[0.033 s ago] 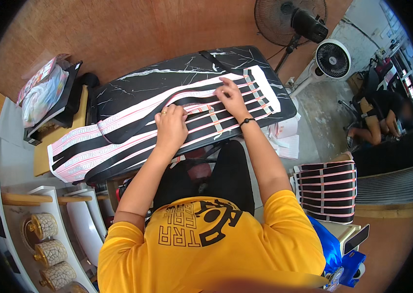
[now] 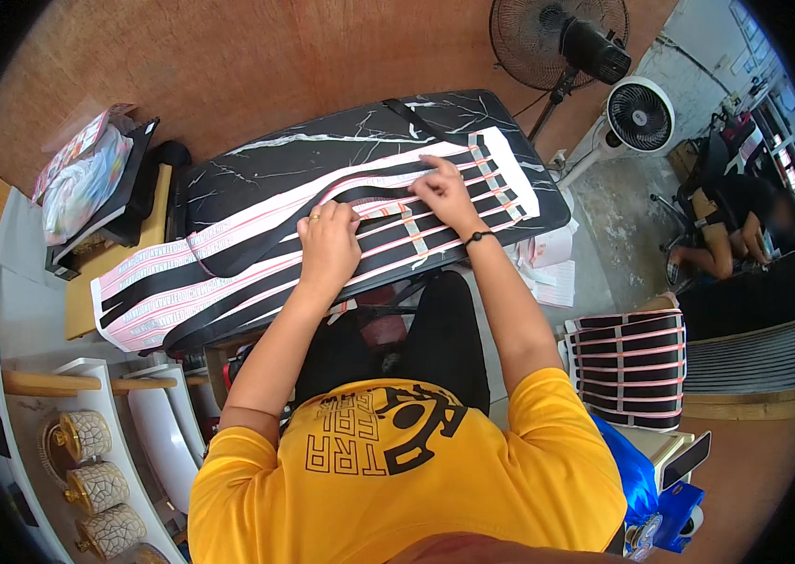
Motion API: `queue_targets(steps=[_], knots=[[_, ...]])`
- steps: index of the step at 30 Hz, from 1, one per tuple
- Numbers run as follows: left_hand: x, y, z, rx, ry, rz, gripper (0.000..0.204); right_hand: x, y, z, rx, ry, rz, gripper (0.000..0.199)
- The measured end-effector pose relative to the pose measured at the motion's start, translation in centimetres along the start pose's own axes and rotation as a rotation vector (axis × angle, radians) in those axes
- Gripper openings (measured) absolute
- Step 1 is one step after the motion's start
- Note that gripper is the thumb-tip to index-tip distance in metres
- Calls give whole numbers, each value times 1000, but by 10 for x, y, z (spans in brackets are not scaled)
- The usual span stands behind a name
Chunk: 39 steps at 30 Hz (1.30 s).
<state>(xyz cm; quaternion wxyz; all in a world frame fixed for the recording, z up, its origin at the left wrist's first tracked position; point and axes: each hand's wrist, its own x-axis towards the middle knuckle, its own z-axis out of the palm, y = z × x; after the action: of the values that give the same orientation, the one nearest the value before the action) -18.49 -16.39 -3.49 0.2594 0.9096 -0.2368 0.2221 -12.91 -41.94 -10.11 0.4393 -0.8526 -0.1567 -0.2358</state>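
Black straps [image 2: 261, 246] are laid lengthwise, lower-left to upper-right; left hand [image 2: 330, 242] curled, right hand [image 2: 446, 197] half-curled; grips cannot be discerned.

Behind the black, white-veined marble-patterned table [image 2: 275, 164] rises a brown wooden wall [image 2: 256, 66]. Past the table's far right corner stands a dark, round-caged fan [image 2: 595, 42], and just right of its right end a white fan with a black round grille [image 2: 640, 114]. Loose white papers [image 2: 552, 273] lie beneath that end; well right of it sits another person [image 2: 726, 226] in dark clothing. Beside the table's left end is a bundle in clear, colourful plastic [image 2: 92, 188]. Off its near left corner, white shelving [image 2: 118, 414] holds gold-and-white crackle-patterned jars [image 2: 106, 487]; off its near right, a shiny blue bag [image 2: 625, 465].
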Motion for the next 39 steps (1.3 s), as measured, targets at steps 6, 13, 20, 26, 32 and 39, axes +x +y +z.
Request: queue_targets(steps=[6,13,20,26,32,39], knots=[[-5,11,-1,-78,-13,60,10,-4,-2,5,-192,-26,-37,17],[-35,13,-30,-8,-90,-41,6,2,5,5,-173,5,62,15],[-27,12,-30,-47,-27,-98,4,-24,-14,-13,-225,-132,-99,13],[-52,40,-47,-158,-108,19,11,-27,-14,-2,-347,-167,17,16],[-70,39,-61,-152,-85,-49,8,-26,-18,-11,-104,-52,40,14],[-59,38,-65,-160,-63,-104,7,-47,-33,-20,-102,-247,84,22]])
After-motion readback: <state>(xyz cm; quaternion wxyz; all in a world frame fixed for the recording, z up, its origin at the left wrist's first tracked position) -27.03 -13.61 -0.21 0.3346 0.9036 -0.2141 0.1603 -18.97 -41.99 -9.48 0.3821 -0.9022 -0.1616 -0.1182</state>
